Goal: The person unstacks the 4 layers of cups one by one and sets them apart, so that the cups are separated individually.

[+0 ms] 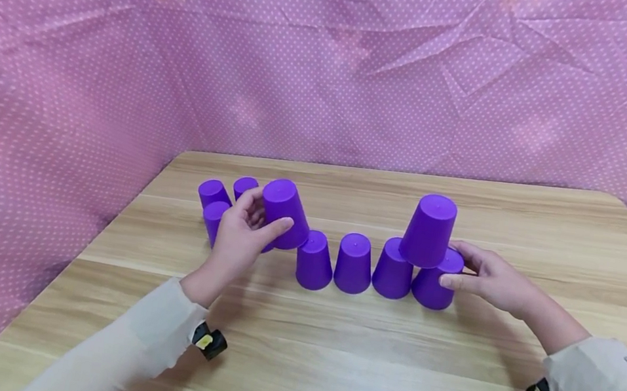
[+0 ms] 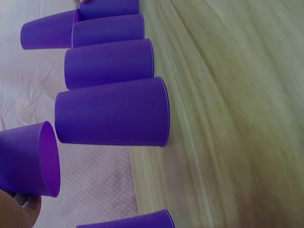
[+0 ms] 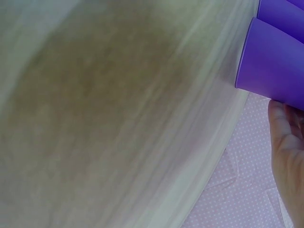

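My left hand (image 1: pixel 240 233) grips a purple cup (image 1: pixel 285 213), upside down and tilted, thumb in front. That held cup's open rim (image 2: pixel 50 159) shows in the left wrist view, close to the base of a standing cup; whether they touch I cannot tell. Several inverted purple cups stand in a row, among them a left one (image 1: pixel 314 261) and a middle one (image 1: pixel 353 263). Another cup (image 1: pixel 429 230) sits across the two rightmost cups. My right hand (image 1: pixel 495 282) holds the rightmost cup (image 1: pixel 433 287) by its right side, thumb in front and fingers partly hidden behind.
More inverted purple cups, including one at the far left (image 1: pixel 213 191) and one nearer (image 1: pixel 214 219), stand behind my left hand. The wooden table (image 1: pixel 328 356) has its back edge beyond the cups. A pink dotted cloth (image 1: pixel 329 78) hangs behind it.
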Tool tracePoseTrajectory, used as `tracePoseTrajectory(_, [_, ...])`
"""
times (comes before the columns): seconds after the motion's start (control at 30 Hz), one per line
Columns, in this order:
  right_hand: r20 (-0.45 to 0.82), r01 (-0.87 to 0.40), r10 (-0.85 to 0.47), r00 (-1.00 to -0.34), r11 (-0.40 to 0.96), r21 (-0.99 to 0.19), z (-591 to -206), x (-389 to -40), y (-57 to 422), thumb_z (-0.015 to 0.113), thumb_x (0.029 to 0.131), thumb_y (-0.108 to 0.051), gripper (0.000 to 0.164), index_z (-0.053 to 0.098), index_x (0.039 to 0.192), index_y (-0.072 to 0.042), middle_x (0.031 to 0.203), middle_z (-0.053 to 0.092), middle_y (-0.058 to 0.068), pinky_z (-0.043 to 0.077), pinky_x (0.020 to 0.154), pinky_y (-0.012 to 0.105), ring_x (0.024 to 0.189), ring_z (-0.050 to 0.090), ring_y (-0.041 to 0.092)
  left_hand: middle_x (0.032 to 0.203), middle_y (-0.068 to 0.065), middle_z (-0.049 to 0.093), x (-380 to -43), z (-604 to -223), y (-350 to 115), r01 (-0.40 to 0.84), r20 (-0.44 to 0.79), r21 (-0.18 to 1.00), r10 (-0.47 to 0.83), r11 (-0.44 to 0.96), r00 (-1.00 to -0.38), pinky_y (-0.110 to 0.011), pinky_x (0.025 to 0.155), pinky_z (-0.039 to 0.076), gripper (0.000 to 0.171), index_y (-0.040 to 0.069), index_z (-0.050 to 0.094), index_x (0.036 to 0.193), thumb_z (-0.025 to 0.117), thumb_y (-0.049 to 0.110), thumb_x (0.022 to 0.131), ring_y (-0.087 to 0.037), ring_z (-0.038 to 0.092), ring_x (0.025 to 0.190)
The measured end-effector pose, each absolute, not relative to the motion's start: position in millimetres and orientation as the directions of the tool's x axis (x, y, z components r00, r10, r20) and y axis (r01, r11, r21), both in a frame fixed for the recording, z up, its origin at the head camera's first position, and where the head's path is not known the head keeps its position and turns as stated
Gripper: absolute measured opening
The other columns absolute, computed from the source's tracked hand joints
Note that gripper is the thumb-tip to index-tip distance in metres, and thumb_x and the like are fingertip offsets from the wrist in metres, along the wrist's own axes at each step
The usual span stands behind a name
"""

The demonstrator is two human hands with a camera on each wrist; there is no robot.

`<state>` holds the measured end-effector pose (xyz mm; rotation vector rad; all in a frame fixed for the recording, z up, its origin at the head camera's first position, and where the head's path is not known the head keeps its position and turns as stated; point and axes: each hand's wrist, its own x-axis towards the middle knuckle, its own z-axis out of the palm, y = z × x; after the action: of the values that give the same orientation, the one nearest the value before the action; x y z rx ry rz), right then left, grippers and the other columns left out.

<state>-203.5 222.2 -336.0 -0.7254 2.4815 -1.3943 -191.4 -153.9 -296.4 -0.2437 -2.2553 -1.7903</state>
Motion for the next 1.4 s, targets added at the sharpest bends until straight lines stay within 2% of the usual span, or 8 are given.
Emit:
tracePoseTrajectory(0.37, [0.093, -0.337, -0.519, -0.849, 0.398, -0.853, -337.2, -204.2, 222.1, 0.06, 0.089, -0.01, 0.044, 0.046, 0.127, 0.005, 0.118, 0.058, 0.019, 0.046, 0.086, 0.015, 0.104, 0.053, -0.004, 0.116, -0.012, 0.06, -185.1, -302.5, -173.7, 0.323, 0.348, 0.91, -0.054, 0.259, -0.936, -0.027, 0.094, 0.048, 0.051, 0.004, 0.049, 0.123, 0.072, 0.005, 0.078, -0.012, 0.059, 0.103])
tracePoseTrajectory(0.67, [0.098, -0.339, -0.52, -0.848, 0.392, -0.855, -336.1, -203.7, 222.2, 0.06, 0.089, -0.008, 0.043, 0.046, 0.127, 0.005, 0.117, 0.058, 0.018, 0.047, 0.085, 0.016, 0.103, 0.054, -0.004, 0.12, -0.011, 0.058, -174.2, -305.3, -194.6, 0.22, 0.263, 0.922, -0.1, 0.319, -0.96, -0.032, 0.098, 0.045, 0.051, 0.006, 0.047, 0.125, 0.072, 0.015, 0.081, -0.014, 0.056, 0.106])
tracePoseTrajectory(1.0, [0.094, -0.337, -0.516, -0.851, 0.401, -0.852, -338.1, -203.9, 222.8, 0.06, 0.089, -0.01, 0.043, 0.046, 0.126, 0.004, 0.117, 0.059, 0.017, 0.046, 0.086, 0.015, 0.104, 0.053, -0.005, 0.12, -0.011, 0.057, -167.9, -311.5, -213.7, 0.149, 0.215, 0.917, -0.144, 0.369, -0.966, -0.023, 0.093, 0.047, 0.055, 0.006, 0.046, 0.127, 0.073, 0.017, 0.08, -0.016, 0.055, 0.105])
tracePoseTrajectory(1.17, [0.086, -0.331, -0.511, -0.856, 0.412, -0.849, -339.4, -204.7, 223.0, 0.061, 0.089, -0.012, 0.043, 0.047, 0.126, 0.003, 0.116, 0.06, 0.011, 0.045, 0.086, 0.014, 0.104, 0.052, -0.005, 0.118, -0.011, 0.057, -164.5, -315.5, -223.8, 0.115, 0.198, 0.917, -0.184, 0.383, -0.963, -0.017, 0.089, 0.047, 0.054, 0.004, 0.046, 0.126, 0.073, 0.016, 0.08, -0.012, 0.055, 0.102])
tracePoseTrajectory(1.4, [0.08, -0.329, -0.512, -0.855, 0.416, -0.848, -338.7, -205.2, 222.8, 0.061, 0.089, -0.012, 0.044, 0.046, 0.127, 0.003, 0.118, 0.058, 0.013, 0.045, 0.087, 0.015, 0.105, 0.052, -0.005, 0.12, -0.013, 0.055, -159.4, -321.4, -240.9, 0.08, 0.189, 0.913, -0.24, 0.401, -0.952, -0.011, 0.086, 0.046, 0.057, 0.002, 0.043, 0.128, 0.072, 0.014, 0.081, -0.006, 0.054, 0.099])
